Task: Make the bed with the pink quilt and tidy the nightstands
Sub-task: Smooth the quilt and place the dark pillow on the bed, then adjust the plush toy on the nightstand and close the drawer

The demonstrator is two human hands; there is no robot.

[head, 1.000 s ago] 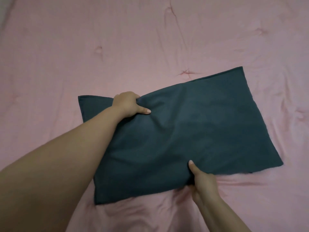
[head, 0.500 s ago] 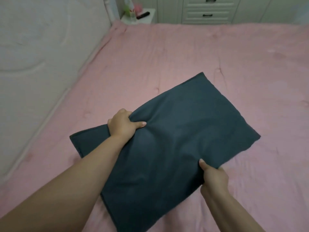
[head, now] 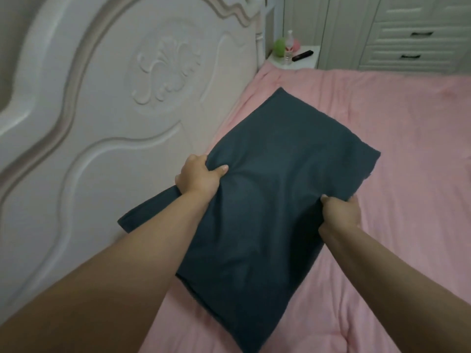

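Dark pillow (head: 267,200) held over the pink quilt (head: 382,149), just beside the white headboard (head: 102,123); its long axis runs alongside the headboard, far short end pointing toward the nightstand (head: 309,58) at the headboard's far corner. Left hand (head: 197,178) grips the headboard-side edge, thumb on top, fingers curled under a bunch of cloth. Right hand (head: 341,211) pinches the opposite edge, thumb above, fingers wrapped beneath.
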